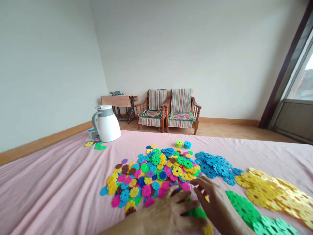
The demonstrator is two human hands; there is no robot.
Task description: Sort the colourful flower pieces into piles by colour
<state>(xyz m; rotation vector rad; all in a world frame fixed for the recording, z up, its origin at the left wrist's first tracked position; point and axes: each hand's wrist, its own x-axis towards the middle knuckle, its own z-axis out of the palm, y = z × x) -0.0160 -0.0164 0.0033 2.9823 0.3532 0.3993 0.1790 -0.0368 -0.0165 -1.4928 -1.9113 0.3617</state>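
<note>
the mixed pile of notched plastic discs (146, 191) lies at the centre of the pink cloth (61, 176), directly ahead of the hands. the left hand (171, 212) is palm down, fingers spread, over the near side of the pile; the posture suits spreading or steadying loose pieces. the right hand (212, 199) is partly curled beside it; whether it grips a disc cannot be told. green discs (198, 212) show between the two hands.

the blue pile (212, 164), yellow pile (269, 189) and green pile (242, 205) are grouped by colour on the right, probably to limit mixing and shorten the right hand's reach.

edges: the cloth's far edge runs behind the white jug (107, 125), which stands upright near that edge, at the left. lateral room: folded cloth extends left of the mixed pile. on the right, clearance is narrow; the green pile lies just beside the right wrist.
</note>
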